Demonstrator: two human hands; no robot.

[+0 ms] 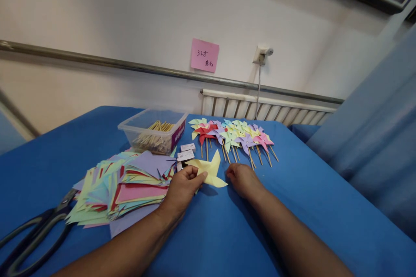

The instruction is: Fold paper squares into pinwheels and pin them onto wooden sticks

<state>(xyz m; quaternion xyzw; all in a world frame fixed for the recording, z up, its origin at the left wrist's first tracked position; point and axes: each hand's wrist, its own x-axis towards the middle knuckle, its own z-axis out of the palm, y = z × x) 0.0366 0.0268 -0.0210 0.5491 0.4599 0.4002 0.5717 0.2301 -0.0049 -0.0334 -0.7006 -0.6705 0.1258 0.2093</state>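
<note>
My left hand [186, 185] pinches a yellow paper pinwheel [210, 170] between thumb and fingers, holding it just above the blue cloth. To its right, my right hand [244, 179] is closed with the fingers curled together, close to the pinwheel but apart from it. What those fingers hold, if anything, is hidden. Beyond both hands lies a group of finished pinwheels [230, 138] on wooden sticks, in red, purple, green, yellow and pink. Small white boxes [186, 155] lie just behind my left hand.
A pile of cut coloured paper [130, 186] lies at the left, with large scissors [39, 233] beside it. Behind the pile stands a clear plastic box [156, 132] of wooden sticks. A radiator [247, 106] and a wall socket [260, 55] are behind the blue-covered table [325, 207].
</note>
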